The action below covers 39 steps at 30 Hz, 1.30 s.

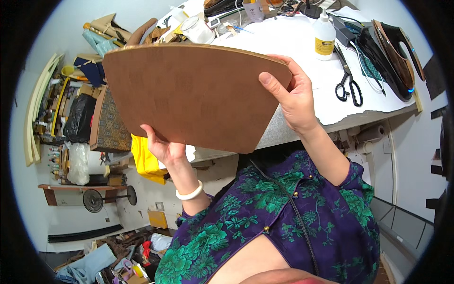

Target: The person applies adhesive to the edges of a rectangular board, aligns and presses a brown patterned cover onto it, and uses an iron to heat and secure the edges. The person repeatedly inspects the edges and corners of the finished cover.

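Observation:
A large brown board (194, 94) is held up in front of me, tilted, its broad flat face toward me. It has a bowed far edge, slanting sides and rounded corners. My right hand (297, 99) grips its upper right corner, thumb on the face and fingers behind the edge. At the lower left edge my left hand (166, 149) supports it, thumb on the near face; the other fingers are mostly hidden behind the board. The board covers part of the worktable (283, 137).
White paper (331, 106) covers much of the table. On it stand a white glue bottle (324, 38), black scissors (349, 80) and a white tub (197, 29). A dark bag-like item (385, 61) lies at the right. A yellow cloth (147, 158) hangs at the left.

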Tool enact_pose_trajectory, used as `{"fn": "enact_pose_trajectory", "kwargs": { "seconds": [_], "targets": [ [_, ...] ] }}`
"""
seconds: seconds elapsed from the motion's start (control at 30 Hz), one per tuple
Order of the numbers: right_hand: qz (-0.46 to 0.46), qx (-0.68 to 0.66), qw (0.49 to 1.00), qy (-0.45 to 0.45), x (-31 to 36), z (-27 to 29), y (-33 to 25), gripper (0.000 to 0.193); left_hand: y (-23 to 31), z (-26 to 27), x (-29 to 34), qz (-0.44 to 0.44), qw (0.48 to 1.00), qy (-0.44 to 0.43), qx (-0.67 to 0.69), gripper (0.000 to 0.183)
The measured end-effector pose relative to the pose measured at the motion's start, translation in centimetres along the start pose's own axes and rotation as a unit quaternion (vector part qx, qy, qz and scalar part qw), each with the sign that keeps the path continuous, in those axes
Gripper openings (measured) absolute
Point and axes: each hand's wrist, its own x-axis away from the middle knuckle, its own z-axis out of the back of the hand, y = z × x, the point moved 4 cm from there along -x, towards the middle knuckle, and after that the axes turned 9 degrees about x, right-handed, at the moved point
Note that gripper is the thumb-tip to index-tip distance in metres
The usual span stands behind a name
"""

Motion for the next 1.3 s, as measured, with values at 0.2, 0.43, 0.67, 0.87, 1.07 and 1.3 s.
{"fn": "enact_pose_trajectory", "kwargs": {
  "seconds": [0.2, 0.43, 0.67, 0.87, 1.07, 1.3],
  "targets": [
    [0.028, -0.026, 0.999, -0.004, -0.1, -1.5, -1.5, 0.036, -0.7, 1.3, 0.9, 0.021, 0.997, 0.054, 0.041, 0.047],
    [0.059, 0.000, 0.998, -0.003, -0.3, -2.3, -2.1, 0.036, -1.2, 2.6, 0.9, 0.039, 0.995, 0.077, 0.052, 0.048],
    [0.101, 0.010, 0.994, -0.045, 0.1, -2.6, -3.0, 0.042, -2.5, 4.4, 1.0, 0.103, 0.986, 0.097, 0.091, 0.043],
    [0.084, 0.034, 0.994, -0.056, 0.3, -2.9, -3.4, 0.043, -3.5, 6.3, 1.0, 0.118, 0.978, 0.127, 0.118, 0.036],
    [0.069, 0.020, 0.994, -0.078, 0.4, -3.1, -3.7, 0.052, -4.4, 6.9, 1.0, 0.146, 0.968, 0.158, 0.128, 0.039],
    [0.062, 0.047, 0.989, -0.122, 1.1, -4.7, -4.6, 0.067, -5.9, 7.9, 1.4, 0.254, 0.922, 0.187, 0.226, 0.047]
  ]
}}
